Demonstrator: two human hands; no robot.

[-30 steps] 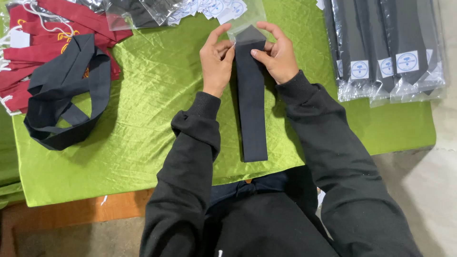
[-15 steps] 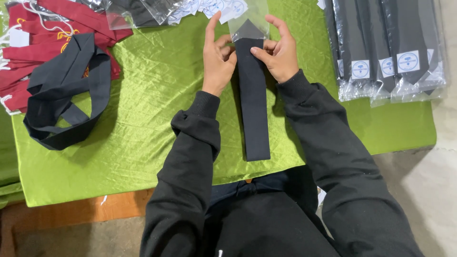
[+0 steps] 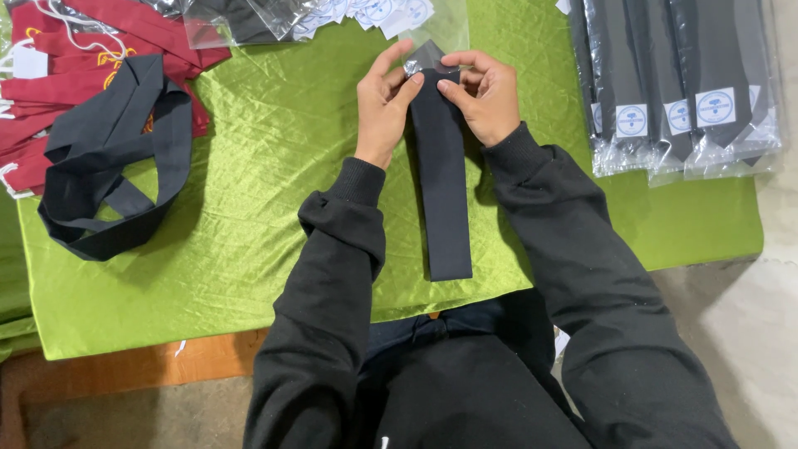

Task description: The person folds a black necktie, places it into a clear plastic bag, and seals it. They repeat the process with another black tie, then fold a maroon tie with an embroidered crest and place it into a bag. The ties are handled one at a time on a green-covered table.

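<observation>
Tie: a folded dark necktie (image 3: 440,175) lay lengthwise on the green satin cloth (image 3: 274,191), square end near the person's body, pointed end away, between both hands.
Sleeve: a clear plastic sleeve (image 3: 439,32) lay just beyond the point, its mouth already around the tip.
Left hand: the left hand (image 3: 384,108) pinched the tie's left edge near the point, thumb and forefinger closed on cloth and film, the other fingers loosely spread.
Right hand: the right hand (image 3: 486,96) was curled over the right edge, fingertips pressed on the tip; how much film it gripped could not be told.
Doing it well: it seemed best to keep both edges square and the fold flat, hold the sleeve's mouth open with one hand and feed the point in straight, so the film would not bunch or the tie twist.
Slippery base: the satin looked wrinkled and slick, so the tie could drift sideways under uneven pressure.
Far edge: more empty sleeves and bagged pieces (image 3: 332,12) lay just beside the sleeve's far end, crowding it.
Right side: a row of bagged dark ties with white round labels (image 3: 682,83) lay well apart.
Left side: a loose heap of dark ties (image 3: 108,166) rested on maroon ties (image 3: 83,50), well apart from the hands.
Near edge: a wooden table edge (image 3: 125,366) showed below the cloth.
</observation>
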